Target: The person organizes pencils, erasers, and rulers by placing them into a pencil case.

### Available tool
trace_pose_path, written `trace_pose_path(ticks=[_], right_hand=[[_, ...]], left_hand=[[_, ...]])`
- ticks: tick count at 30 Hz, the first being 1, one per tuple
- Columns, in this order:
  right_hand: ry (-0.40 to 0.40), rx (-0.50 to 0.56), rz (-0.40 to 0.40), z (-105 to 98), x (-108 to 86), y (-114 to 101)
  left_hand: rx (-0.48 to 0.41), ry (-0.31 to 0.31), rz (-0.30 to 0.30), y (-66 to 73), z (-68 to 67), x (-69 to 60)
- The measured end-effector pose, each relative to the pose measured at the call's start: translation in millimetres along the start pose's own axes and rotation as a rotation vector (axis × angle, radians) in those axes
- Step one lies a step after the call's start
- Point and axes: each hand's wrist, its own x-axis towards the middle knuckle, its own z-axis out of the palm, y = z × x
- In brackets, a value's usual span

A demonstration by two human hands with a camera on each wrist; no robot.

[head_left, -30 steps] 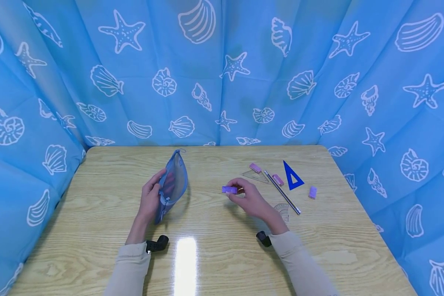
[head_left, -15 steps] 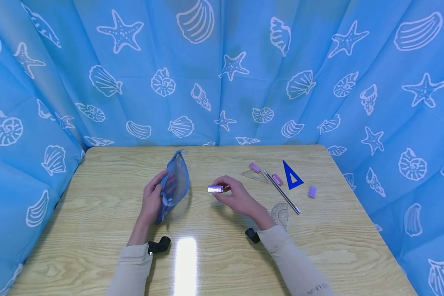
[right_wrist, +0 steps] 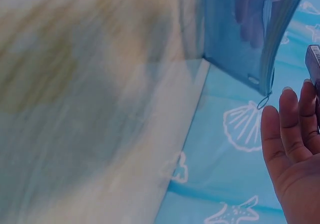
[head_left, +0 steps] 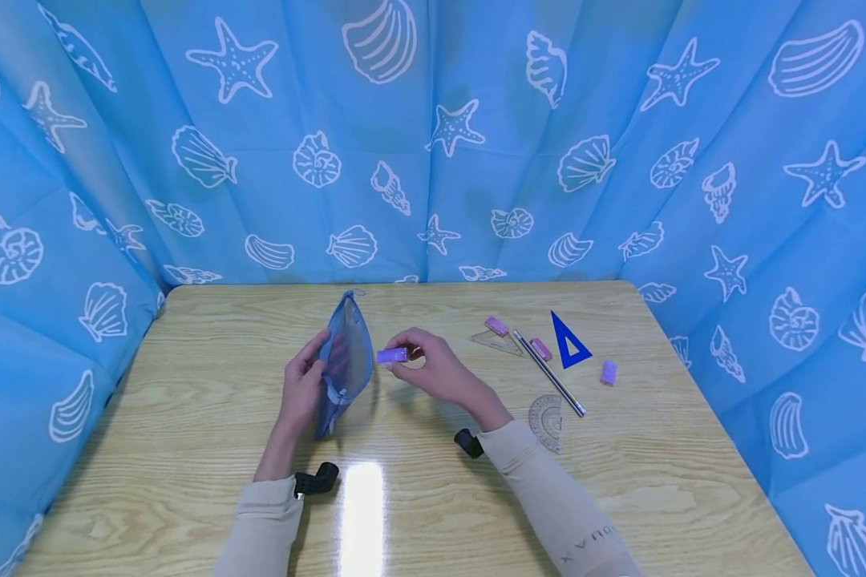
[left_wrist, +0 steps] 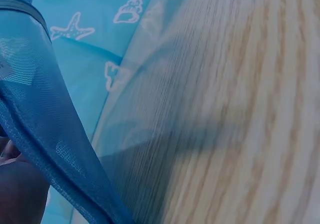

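My left hand point(head_left: 303, 389) grips the side of a blue mesh zip pouch point(head_left: 351, 357), whose mouth gapes toward the right. Through the mesh in the right wrist view, fingers show behind the pouch point(right_wrist: 235, 39). Between thumb and fingers, my right hand point(head_left: 436, 370) pinches a small purple eraser point(head_left: 393, 356) just right of the pouch mouth, apart from it. Only an edge of that eraser point(right_wrist: 313, 64) shows in the right wrist view, above the right hand point(right_wrist: 300, 154). In the left wrist view the pouch point(left_wrist: 55, 119) hides most of the left hand point(left_wrist: 20, 189).
To the right lie a pink eraser point(head_left: 496, 325), a clear set square point(head_left: 495, 342), pencils point(head_left: 548, 373), another pink eraser point(head_left: 541, 349), a blue set square point(head_left: 570, 340), a purple eraser point(head_left: 609, 373) and a clear protractor point(head_left: 546, 422). A blue shell-print curtain point(head_left: 433, 184) borders the table point(head_left: 209, 417).
My right hand has carried the purple eraser left, up close to the pouch mouth, uncovering the protractor. The left hand and pouch have shifted slightly right.
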Motion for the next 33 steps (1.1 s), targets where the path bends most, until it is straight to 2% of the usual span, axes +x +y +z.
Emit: trace_pose_path(ticks=[11,20,26,33], right_hand=[[-0.009,-0.052,-0.039,3.8,24.0,-8.9],[-0.011,-0.147,-0.039,6.4,34.1,-12.8],[-0.038,-0.242,-0.019,6.5,38.8,-16.8],[-0.067,-0.293,-0.023,6.6,44.4,-20.6]], left_hand=[[-0.011,-0.008,0.019,1.6,2.7,-1.0],[0.047,-0.020,0.014,2.4,2.4,-1.1],[0.045,-0.011,0.021,3.5,2.5,-1.1],[0.024,-0.013,0.036,4.0,4.2,0.1]])
